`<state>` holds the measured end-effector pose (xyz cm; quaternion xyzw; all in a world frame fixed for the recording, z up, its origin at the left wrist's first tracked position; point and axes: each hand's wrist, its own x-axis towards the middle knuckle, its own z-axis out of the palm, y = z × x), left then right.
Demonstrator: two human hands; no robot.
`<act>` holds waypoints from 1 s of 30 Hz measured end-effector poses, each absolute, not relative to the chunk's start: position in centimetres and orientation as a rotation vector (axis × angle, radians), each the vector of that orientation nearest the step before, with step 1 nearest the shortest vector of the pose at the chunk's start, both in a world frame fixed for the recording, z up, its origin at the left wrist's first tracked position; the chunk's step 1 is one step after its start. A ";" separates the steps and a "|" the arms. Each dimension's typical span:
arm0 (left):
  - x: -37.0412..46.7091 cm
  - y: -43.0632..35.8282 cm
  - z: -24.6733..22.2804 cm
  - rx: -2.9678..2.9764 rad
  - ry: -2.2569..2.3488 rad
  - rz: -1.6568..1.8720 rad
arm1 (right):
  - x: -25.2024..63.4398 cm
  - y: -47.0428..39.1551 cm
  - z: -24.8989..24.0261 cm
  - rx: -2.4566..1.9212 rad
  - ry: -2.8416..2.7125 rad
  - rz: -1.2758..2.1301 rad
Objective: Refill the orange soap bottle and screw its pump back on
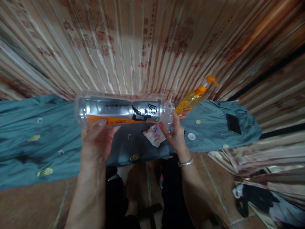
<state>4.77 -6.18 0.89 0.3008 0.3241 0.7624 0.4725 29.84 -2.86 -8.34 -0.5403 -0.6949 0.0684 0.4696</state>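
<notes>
A large clear plastic bottle [119,109] with a silver and orange label lies sideways in the air above a cloth-covered surface. My left hand [97,140] is wrapped round its base end from below, thumb on the orange strip. At the neck end on the right, my right hand [175,133] holds the bottle between thumb and fingers. Below the neck lies a crumpled white and pink wrapper [154,136]. Just behind my right hand stands a pump bottle [190,102] of yellow liquid with an orange top. A small white round cap [191,136] rests on the cloth.
Teal cloth [54,140] with yellow patterns covers the long narrow surface. A black phone [233,124] lies near its right end. Pleated beige curtains [128,47] hang right behind it. Dark clothes or bags [259,200] are on the tiled floor at lower right.
</notes>
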 end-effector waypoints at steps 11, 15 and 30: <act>4.8 -6.4 1.2 0.737 0.737 1.851 | 30.0 -2.8 -8.6 -1.333 -1.718 0.145; 4.7 -6.5 1.1 0.681 0.775 1.849 | 30.0 -2.8 -8.7 -1.306 -1.716 0.136; 5.0 -6.5 1.3 0.647 0.794 1.837 | 29.9 -3.0 -8.3 -1.309 -1.701 0.213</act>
